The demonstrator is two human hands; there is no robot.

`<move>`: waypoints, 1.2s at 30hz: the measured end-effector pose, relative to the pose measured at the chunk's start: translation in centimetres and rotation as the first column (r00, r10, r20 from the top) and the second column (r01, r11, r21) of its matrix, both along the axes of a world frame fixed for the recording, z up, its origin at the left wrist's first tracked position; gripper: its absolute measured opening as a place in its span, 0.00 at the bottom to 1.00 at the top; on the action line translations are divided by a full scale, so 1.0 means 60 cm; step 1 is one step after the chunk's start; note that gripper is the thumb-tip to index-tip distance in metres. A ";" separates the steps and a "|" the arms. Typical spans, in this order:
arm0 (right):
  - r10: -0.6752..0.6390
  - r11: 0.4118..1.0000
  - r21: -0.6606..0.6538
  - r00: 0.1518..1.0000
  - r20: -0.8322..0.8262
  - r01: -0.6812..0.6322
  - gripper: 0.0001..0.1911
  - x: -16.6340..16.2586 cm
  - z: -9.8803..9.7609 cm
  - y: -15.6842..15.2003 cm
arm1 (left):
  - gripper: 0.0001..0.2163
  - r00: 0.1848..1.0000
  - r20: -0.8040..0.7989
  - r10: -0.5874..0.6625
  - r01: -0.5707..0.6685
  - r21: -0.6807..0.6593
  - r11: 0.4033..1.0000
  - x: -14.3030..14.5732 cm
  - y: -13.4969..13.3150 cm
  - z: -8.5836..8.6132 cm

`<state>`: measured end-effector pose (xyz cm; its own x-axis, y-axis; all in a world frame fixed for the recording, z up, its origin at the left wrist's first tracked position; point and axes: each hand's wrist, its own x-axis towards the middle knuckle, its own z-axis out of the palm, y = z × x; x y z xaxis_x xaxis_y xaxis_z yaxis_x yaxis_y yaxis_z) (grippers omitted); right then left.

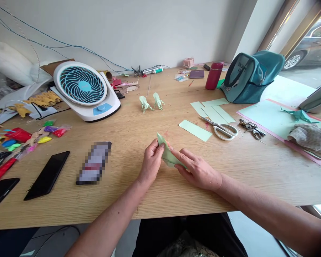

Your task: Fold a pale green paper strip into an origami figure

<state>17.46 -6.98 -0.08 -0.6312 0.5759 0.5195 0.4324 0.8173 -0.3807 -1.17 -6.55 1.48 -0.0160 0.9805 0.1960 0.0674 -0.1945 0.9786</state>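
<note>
A partly folded piece of light green paper (168, 154) lies on the wooden table (160, 192) in front of me, one pointed corner raised. My left hand (151, 160) pinches its upper left edge with curled fingers. My right hand (196, 169) presses on the paper's right part, fingers closed against it. Two finished green paper figures (151, 102) stand farther back near the middle of the table. Several green paper strips (211, 113) and a single strip (195, 130) lie to the right, beside scissors (222, 129).
A white and blue fan (85, 89) stands at the back left. Two dark phones (46, 175) and a blurred card (94, 162) lie to the left, with coloured scraps (18, 139). A teal bag (250, 76), red bottle (214, 75), keys (253, 128) and a pink-edged mat (278, 119) are on the right.
</note>
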 end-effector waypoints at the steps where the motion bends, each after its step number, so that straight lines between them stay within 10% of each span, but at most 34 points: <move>1: 0.004 1.000 0.005 1.000 0.002 -0.004 0.32 0.000 0.000 0.000 | 0.09 1.000 0.005 0.001 -0.001 0.005 1.000 0.000 0.000 0.002; 21: 0.006 0.942 0.330 0.983 0.181 -0.067 0.33 -0.016 0.003 -0.006 | 0.07 0.975 0.210 -0.074 0.091 -0.075 0.993 -0.001 -0.002 0.008; 28: 0.103 0.954 0.264 0.983 0.151 -0.141 0.31 -0.004 0.008 -0.003 | 0.11 0.990 -0.027 -0.139 0.140 0.029 0.990 0.000 -0.006 0.018; 36: -0.072 0.990 -0.142 0.912 -0.403 0.016 0.14 0.023 0.026 0.017 | 0.09 0.892 -0.375 -0.251 0.290 0.048 0.956 0.006 -0.020 0.027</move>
<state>18.86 -5.95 1.46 -0.3545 0.6796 0.6422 0.2517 0.7309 -0.6344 -0.81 -7.73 3.07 0.3376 0.9115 0.2350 0.3428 -0.3515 0.8711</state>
